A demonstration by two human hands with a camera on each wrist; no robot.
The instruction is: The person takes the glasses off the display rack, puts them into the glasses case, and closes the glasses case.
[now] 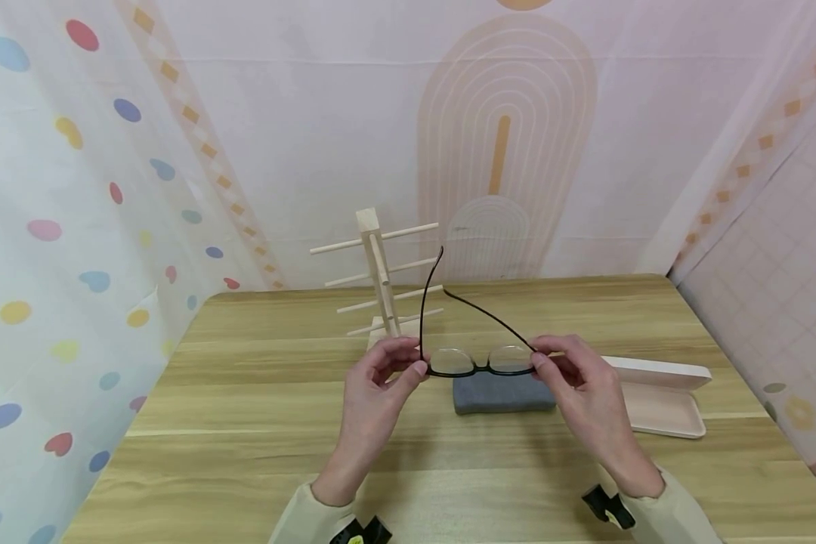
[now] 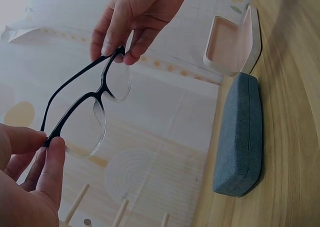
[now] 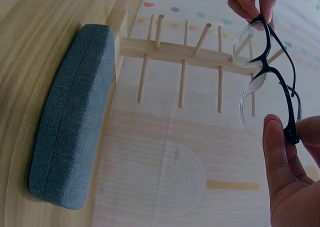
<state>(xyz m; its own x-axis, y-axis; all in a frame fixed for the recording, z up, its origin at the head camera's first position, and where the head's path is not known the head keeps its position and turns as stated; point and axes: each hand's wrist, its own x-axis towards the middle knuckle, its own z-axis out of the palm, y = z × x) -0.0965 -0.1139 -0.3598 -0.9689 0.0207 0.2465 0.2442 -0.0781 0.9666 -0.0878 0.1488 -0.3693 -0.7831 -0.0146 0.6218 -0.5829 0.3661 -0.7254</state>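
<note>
I have the glasses [image 1: 481, 369] held up clear of the table [image 1: 245, 438], just below the centre of the head view, partly covering the grey case [image 1: 503, 396]. The left hand [image 1: 378, 387] pinches 1 end of the frame and the right hand [image 1: 588, 394] the other, thumb against fingers, with only the frame's thickness between.

My main worry is uneven pull: if 1 hand moved ahead of the other, a hinge could twist. Thumbs sliding inward could smudge the lenses. Lifting toward the upper left could catch a temple tip on the rack [image 1: 381, 283], whose pegs it overlaps in view.

The glasses look slim: black brow bar and bridge, clear lower rims, 2 thin black temples pointing up the frame, the right slanting inward. I see no crack.
</note>
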